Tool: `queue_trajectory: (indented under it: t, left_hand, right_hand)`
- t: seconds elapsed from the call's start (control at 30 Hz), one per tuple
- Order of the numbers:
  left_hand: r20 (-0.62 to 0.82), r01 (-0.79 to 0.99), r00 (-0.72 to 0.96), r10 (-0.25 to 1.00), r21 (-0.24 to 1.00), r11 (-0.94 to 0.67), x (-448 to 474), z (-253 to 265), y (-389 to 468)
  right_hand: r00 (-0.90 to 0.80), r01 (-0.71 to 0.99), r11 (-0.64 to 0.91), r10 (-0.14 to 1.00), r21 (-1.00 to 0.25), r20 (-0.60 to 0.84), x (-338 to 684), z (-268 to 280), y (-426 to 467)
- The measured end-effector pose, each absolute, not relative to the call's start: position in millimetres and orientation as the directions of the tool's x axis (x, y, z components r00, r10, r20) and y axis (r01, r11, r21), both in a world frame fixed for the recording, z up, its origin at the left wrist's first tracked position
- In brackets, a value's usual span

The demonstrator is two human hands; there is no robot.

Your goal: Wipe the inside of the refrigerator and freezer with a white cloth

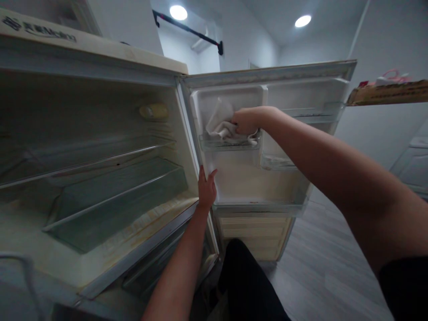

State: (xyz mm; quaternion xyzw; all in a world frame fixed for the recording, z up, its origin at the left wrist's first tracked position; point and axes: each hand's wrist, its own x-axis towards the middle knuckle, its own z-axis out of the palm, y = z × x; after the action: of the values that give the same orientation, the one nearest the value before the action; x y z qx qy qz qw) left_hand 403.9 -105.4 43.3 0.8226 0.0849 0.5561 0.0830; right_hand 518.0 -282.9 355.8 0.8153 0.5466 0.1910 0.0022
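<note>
A fridge stands open in front of me, its door (240,183) swung out to the right. My right hand (246,120) is closed on a crumpled white cloth (224,128) at the small upper shelf (230,144) on the inside of the door. Part of the cloth hangs down into that shelf. My left hand (207,187) lies against the hinge-side edge of the door's inner face, fingers spread, holding nothing. The fingertips of my right hand are hidden from view.
Inside the fridge are a glass shelf (100,161), a greenish clear drawer (133,196) and a yellowish lamp cover (154,111). Two more clear shelves cross the door's right half. A cardboard box (388,92) rests on a ledge at right. My knee (244,272) is below the door.
</note>
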Motion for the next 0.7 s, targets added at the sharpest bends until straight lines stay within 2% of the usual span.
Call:
queue_trajectory:
  t: [0.1,0.2,0.3,0.37,0.47,0.53,0.6,0.7]
  left_hand:
    - [0.905,0.039,0.361,0.224,0.225,-0.974,404,44,-105]
    - [0.908,0.029,0.359,0.215,0.219,-0.975,403,44,-103]
    - [0.899,0.015,0.38,0.218,0.23,-0.973,400,43,-102]
    - [0.888,0.013,0.396,0.234,0.25,-0.968,398,43,-102]
    - [0.872,0.023,0.413,0.263,0.279,-0.96,395,45,-102]
    - [0.866,0.026,0.42,0.27,0.286,-0.958,394,46,-103]
    - [0.866,0.026,0.419,0.273,0.29,-0.957,393,46,-102]
    - [0.864,0.026,0.416,0.284,0.3,-0.953,393,45,-101]
  right_hand:
    - [0.18,0.876,-0.36,0.861,0.32,0.475,485,365,-317]
    - [-0.033,0.83,-0.341,0.76,0.441,0.649,443,372,-371]
    - [-0.162,0.682,-0.403,0.731,0.61,0.663,424,369,-420]
    - [-0.162,0.581,-0.477,0.726,0.659,0.668,431,363,-439]
    - [-0.021,0.511,-0.591,0.717,0.624,0.697,461,352,-447]
    - [0.127,0.541,-0.634,0.711,0.552,0.692,482,350,-444]
    - [0.288,0.646,-0.625,0.731,0.437,0.619,500,354,-439]
    - [0.46,0.79,-0.583,0.768,0.19,0.445,520,367,-429]
